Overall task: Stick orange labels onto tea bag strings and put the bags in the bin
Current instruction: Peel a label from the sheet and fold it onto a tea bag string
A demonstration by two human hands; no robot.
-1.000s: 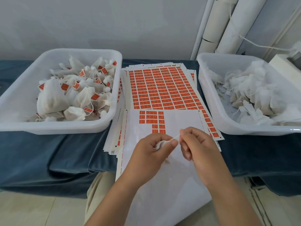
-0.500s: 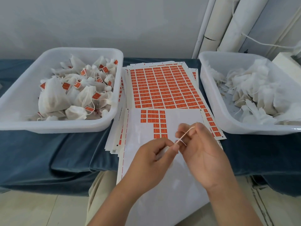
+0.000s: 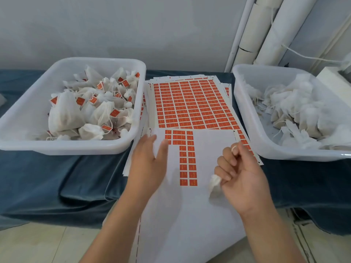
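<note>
My right hand (image 3: 241, 173) has its fingers curled round a small white tea bag (image 3: 214, 184), whose string loops over my forefinger. My left hand (image 3: 148, 164) lies flat with straight fingers on the nearly used label sheet (image 3: 209, 152), close to the remaining orange labels (image 3: 188, 164). A full sheet of orange labels (image 3: 191, 103) lies behind it. The left white bin (image 3: 24, 145) holds labelled tea bags (image 3: 91, 109). The right white bin (image 3: 245, 114) holds unlabelled tea bags (image 3: 296, 109).
Both bins and the stack of sheets sit on a dark blue cloth (image 3: 62, 179) over the table. White pipes (image 3: 266, 29) rise at the back right against the wall. The front sheet hangs over the table's near edge.
My left hand let go of the tea bag and moved left onto the sheet with fingers straight. My right hand now holds the bag alone, a little lower and to the right.
</note>
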